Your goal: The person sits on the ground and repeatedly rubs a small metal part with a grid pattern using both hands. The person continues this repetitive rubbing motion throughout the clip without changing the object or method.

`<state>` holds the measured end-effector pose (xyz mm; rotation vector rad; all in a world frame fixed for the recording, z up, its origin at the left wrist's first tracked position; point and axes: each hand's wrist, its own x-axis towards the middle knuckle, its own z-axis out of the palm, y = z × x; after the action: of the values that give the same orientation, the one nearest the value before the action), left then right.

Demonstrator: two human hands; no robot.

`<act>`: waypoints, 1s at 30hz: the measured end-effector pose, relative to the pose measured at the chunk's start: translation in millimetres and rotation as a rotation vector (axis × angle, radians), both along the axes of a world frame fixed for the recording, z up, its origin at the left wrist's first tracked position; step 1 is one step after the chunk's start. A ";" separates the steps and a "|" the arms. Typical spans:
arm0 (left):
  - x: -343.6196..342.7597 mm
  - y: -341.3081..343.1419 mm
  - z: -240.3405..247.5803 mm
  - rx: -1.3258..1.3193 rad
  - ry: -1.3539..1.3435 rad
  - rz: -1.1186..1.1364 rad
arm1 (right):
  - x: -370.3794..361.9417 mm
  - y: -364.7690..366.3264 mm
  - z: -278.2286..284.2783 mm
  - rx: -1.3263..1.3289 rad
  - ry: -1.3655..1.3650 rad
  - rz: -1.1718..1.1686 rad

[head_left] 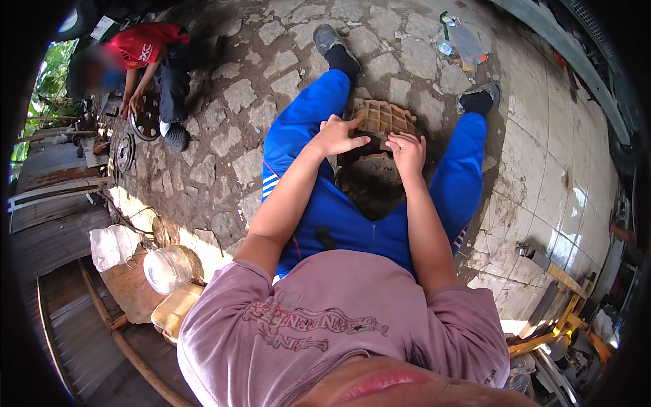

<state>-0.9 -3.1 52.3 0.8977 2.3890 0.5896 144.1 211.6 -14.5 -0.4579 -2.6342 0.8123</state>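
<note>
Between my spread legs on the stone ground stands a rusty brown metal casing (384,117) with a ribbed, grid-like face. A dark hollow shows on its near side, and below that lies a dark rounded part (369,183), in shadow. My left hand (337,138) is at the casing's left edge, thumb and forefinger stretched apart toward the hollow. Across the gap my right hand (408,153) rests at the casing's right side, its fingers spread and slightly bent over the edge. Neither hand visibly holds a loose thing. Shadow hides what the fingertips touch.
At the far left a person in a red shirt (146,46) bends over a dark round metal ring (144,124). A toothed disc (125,152) lies nearby. Clear plastic containers (169,269) stand at left. Plastic litter (466,46) lies ahead; tools (566,278) lie on tiles at right.
</note>
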 end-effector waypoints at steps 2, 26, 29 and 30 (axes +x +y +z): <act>1.7 3.0 5.5 0.017 -0.025 0.030 | -7.1 4.1 5.1 -0.024 -0.026 -0.005; -6.4 -4.5 5.8 0.207 -0.301 0.067 | 0.2 2.1 3.1 0.024 0.007 -0.022; -10.3 -8.6 0.8 0.227 -0.344 -0.006 | -0.9 0.2 -6.6 -0.019 0.024 -0.035; -11.8 -6.5 -1.5 0.249 -0.325 -0.030 | 0.0 0.4 -14.0 -0.045 0.044 -0.053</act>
<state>-12.7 -9.7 50.8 0.8621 2.0375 0.9585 144.1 212.0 -28.5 -0.5140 -2.5570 0.8564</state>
